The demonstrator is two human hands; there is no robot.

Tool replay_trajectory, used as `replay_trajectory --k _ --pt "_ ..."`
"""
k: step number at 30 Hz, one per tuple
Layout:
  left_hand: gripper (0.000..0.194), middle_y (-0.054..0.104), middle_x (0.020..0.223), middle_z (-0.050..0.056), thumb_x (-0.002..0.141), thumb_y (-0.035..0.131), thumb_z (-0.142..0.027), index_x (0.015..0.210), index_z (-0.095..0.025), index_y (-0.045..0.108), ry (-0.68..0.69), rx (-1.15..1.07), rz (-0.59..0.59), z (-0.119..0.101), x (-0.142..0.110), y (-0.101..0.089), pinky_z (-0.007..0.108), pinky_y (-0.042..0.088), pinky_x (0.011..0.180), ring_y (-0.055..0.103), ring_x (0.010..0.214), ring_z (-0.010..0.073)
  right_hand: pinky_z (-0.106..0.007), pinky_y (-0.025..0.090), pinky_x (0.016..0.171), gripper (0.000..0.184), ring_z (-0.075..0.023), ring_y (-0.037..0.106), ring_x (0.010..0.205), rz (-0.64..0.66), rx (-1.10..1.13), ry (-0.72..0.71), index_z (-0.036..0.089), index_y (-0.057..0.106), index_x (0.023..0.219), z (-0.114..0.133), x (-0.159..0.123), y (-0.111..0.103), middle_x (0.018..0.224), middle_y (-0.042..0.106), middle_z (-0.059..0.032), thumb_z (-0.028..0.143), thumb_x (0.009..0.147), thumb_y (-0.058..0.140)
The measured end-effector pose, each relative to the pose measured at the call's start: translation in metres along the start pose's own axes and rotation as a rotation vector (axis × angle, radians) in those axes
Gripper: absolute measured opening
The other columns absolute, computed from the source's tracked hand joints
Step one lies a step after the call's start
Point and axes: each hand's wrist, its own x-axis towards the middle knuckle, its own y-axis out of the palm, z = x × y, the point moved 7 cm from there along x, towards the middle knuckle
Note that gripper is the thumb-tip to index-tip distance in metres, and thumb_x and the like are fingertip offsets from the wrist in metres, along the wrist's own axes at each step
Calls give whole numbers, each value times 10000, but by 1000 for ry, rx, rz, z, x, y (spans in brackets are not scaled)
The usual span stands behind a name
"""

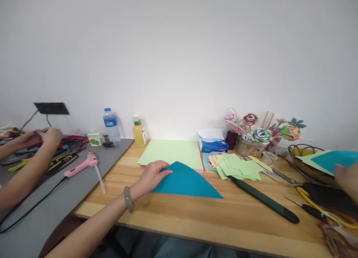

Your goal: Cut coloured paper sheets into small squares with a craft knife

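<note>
My left hand [153, 176], with a bangle at the wrist, pinches the left side of a blue sheet of paper [187, 183]. This sheet has a pointed top, a sloping right edge and a straight lower edge along the wooden table. At the far right, partly cut off by the frame and a little blurred, my right hand [348, 181] has its thumb on the edge of another blue paper piece [335, 159]. That piece lies over a light green paper [313, 161] on top of a yellow wire-rimmed basket [299, 161]; the hand's other fingers are hidden.
Green sheets [173, 151] lie behind my left hand. A pile of cut green pieces [237, 166], a dark green long-handled tool [265, 200], scissors [285, 176] and paper flowers [261, 135] stand rightward. Leftward are bottles [139, 133], a pink glue gun [82, 165] and a co-worker's hands [50, 138].
</note>
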Motion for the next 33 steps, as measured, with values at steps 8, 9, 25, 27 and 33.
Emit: replay_trajectory --k 8,9,25,27,33 --pt "284 671 933 72 894 481 -368 864 -184 695 318 -170 52 -48 2 0 293 475 785 611 883 186 -322 470 830 410 -221 603 1015 867 394 -422 304 636 1076 253 -114 32 1140 646 -5 512 862 354" --pt "286 675 930 76 908 461 -351 943 -185 692 361 -182 38 -53 1 -2 299 483 784 614 890 186 -310 463 826 400 -209 603 1010 987 472 -485 295 620 1103 276 -133 33 1145 643 -10 467 886 332" --pt "436 454 1372 92 937 340 -120 1306 -322 457 705 -46 -257 -57 -25 -6 398 459 863 533 1111 202 -236 243 452 496 -87 218 488 996 570 -184 230 171 567 250 -157 73 532 178 52 635 846 229" --pt "413 483 1350 77 945 336 -136 1271 -333 495 689 -87 -241 -51 -28 -11 410 451 872 533 1106 198 -240 237 446 493 -88 217 476 951 526 -147 235 164 574 237 -153 77 526 163 55 643 844 223" --pt "319 663 1115 43 949 367 -281 1063 -291 665 559 -54 126 -15 -46 0 454 386 991 454 1226 217 -256 317 462 477 -139 428 458 880 295 -140 230 341 527 196 -155 87 457 400 29 596 834 327"
